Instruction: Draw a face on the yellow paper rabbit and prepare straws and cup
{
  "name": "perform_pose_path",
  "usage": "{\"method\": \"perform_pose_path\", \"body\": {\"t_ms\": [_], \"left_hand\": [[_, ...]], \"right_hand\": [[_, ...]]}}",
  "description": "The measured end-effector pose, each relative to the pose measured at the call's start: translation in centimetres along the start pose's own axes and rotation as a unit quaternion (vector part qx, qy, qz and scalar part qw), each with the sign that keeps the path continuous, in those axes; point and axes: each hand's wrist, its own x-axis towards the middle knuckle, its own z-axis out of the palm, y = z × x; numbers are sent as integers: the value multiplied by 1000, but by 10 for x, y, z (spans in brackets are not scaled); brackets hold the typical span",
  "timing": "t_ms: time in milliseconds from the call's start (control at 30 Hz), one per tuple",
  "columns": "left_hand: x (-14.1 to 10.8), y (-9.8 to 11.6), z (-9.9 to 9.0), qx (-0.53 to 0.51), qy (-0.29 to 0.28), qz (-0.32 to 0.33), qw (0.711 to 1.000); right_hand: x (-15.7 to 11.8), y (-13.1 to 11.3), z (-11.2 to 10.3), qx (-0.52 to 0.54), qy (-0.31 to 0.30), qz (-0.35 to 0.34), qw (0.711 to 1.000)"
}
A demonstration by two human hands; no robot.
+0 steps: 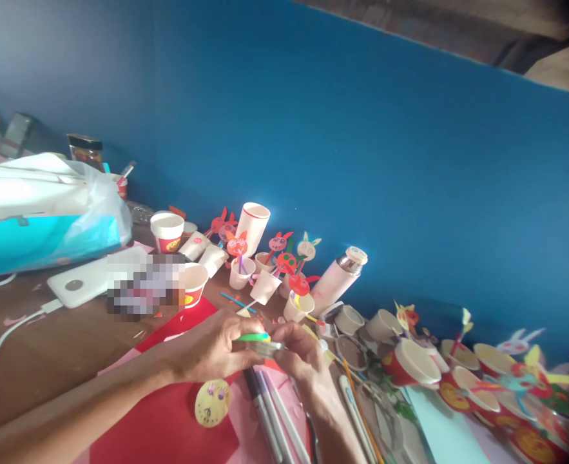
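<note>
Above the red paper, my two hands come together around a small blurred object with a bright green and yellow top and a greyish, clear-looking underside. Its kind cannot be made out. My left hand is closed on its left end, and the fingers of my right hand are closed on the right end. Just below my left hand lies a round yellow paper face with drawn eyes and mouth. Several marker pens rest on pink paper under and between my wrists.
White cups with paper animal heads stand along the blue wall, beside a pink thermos. More cups crowd the right. A white power bank with a cable and a blue-and-white bag are at left.
</note>
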Motion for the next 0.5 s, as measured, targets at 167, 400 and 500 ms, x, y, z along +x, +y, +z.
{"method": "perform_pose_path", "body": {"t_ms": [167, 400, 500], "left_hand": [[0, 6, -11, -96, -18, -38, 994], [0, 5, -18, -119, -54, -17, 991], [0, 6, -19, -124, -59, -19, 990]], "right_hand": [[2, 6, -6, 62, -41, -9, 997], [5, 8, 2, 108, -100, -31, 989], [6, 11, 3, 117, -103, -36, 987]]}}
